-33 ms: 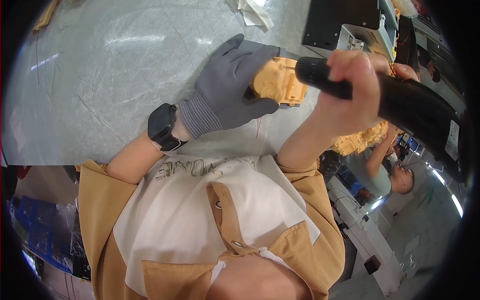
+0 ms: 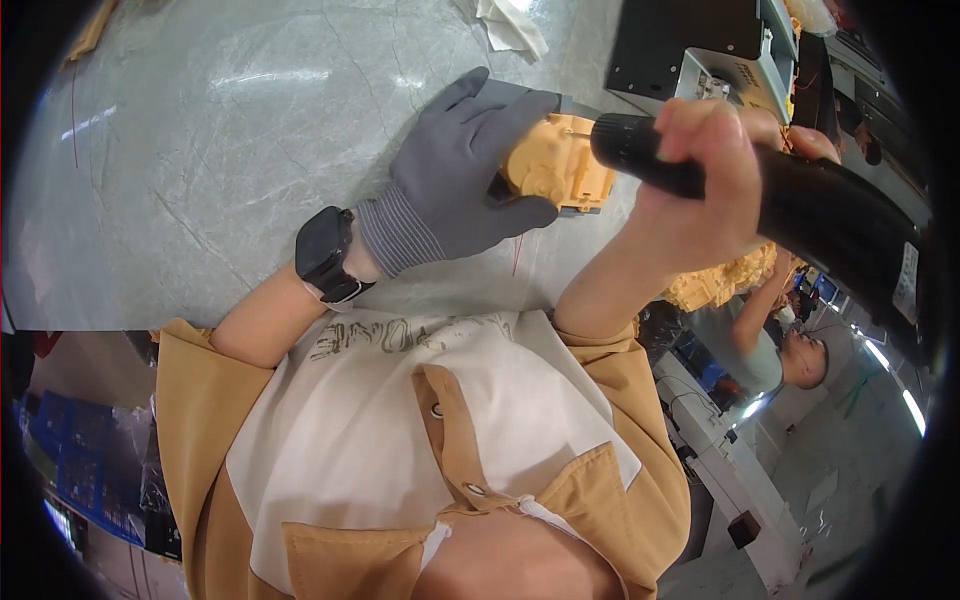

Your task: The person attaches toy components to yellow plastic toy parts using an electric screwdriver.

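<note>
My left hand [image 2: 455,170] wears a grey glove and is closed around a yellow-orange plastic part [image 2: 560,165], pressing it onto the grey stone-like table [image 2: 200,150]. A black watch [image 2: 325,250] sits on that wrist. My bare right hand [image 2: 700,180] grips a thick black cylindrical tool [image 2: 830,215]. Its front end rests against the top right of the part. The tool's very tip is hidden behind the part and my fingers.
A crumpled white cloth [image 2: 510,25] lies at the table's far edge. A black and grey machine [image 2: 680,50] stands at the top right. A heap of similar yellow parts [image 2: 725,280] lies to the right, where another person [image 2: 770,345] works at a bench.
</note>
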Tool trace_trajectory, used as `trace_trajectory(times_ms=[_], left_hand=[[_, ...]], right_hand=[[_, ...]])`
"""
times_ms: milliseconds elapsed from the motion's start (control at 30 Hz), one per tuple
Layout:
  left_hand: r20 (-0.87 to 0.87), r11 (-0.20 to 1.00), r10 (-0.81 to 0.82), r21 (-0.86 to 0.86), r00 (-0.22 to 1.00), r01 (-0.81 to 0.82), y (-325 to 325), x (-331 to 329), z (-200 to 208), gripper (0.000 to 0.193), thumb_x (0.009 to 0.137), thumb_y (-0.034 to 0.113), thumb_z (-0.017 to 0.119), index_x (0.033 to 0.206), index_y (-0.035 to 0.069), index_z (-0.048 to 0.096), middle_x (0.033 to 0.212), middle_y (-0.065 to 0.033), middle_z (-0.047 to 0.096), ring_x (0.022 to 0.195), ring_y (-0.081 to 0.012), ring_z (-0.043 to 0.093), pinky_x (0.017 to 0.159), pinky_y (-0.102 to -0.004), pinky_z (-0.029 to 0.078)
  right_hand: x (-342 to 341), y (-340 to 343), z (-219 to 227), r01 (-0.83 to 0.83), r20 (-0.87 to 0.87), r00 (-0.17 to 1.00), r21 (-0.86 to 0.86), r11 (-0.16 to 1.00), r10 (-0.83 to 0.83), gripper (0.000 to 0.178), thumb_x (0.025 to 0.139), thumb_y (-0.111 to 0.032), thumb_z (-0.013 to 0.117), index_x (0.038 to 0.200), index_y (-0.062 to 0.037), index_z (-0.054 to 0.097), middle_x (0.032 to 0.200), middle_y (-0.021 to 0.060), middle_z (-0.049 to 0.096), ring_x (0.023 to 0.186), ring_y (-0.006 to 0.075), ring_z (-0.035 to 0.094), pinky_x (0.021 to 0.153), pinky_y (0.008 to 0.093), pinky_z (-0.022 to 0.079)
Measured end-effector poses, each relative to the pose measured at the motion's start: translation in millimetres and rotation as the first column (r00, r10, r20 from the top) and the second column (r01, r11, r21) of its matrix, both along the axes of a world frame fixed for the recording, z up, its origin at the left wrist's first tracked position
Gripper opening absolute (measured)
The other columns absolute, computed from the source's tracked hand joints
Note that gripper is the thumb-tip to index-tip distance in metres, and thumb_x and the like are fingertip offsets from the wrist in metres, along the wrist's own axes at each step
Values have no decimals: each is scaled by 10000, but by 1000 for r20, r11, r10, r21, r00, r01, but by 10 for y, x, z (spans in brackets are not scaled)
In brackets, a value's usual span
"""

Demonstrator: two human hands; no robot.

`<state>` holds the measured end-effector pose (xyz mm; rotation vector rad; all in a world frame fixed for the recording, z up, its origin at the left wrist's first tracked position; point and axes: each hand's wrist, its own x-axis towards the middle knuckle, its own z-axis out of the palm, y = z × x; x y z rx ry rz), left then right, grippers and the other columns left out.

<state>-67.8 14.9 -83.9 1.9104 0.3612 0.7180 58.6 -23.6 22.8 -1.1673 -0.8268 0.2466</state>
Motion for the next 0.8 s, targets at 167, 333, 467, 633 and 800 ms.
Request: trace_trajectory(times_ms=[167,333,467,633,800], left_hand=[[-15,999,20,51,1000,-19,3,-14,29,745,668,209,798,1300,54,438,1205,-126,566,1094,-305,561,1050,-485,346],[-7,999,26,45,1000,-26,-9,-12,17,727,688,242,786,1302,53,445,1204,-132,566,1091,-317,566,1055,-498,337],[6,999,24,36,1000,-25,-7,-25,10,717,690,240,784,1295,47,450,1205,-136,565,1093,-318,566,1054,-496,338],[-19,1000,9,18,1000,-9,-22,-7,23,716,689,235,783,1294,44,451,1208,-133,568,1104,-313,565,1053,-498,334],[-15,999,26,28,1000,-25,-28,1,16,721,680,236,788,1289,45,454,1205,-129,573,1097,-313,569,1051,-498,334]], right_hand=[[39,-23,-47,-51,39,998,44,998,50,515,750,48,551,1180,-4,272,588,99,539,422,157,476,458,298,470],[115,-113,-94,-85,125,989,70,994,75,316,807,-50,506,1077,34,364,562,112,501,456,176,498,507,328,478],[114,-142,-83,-53,33,998,-75,996,56,101,770,-94,498,845,-40,456,580,44,383,525,176,445,594,363,412],[83,-121,-65,-3,56,998,-133,991,10,217,762,-127,504,603,-104,357,598,45,379,537,169,440,622,347,406],[50,-129,-124,-29,182,983,-34,999,34,351,791,-84,480,1141,-92,451,626,46,396,533,171,447,593,364,420]])
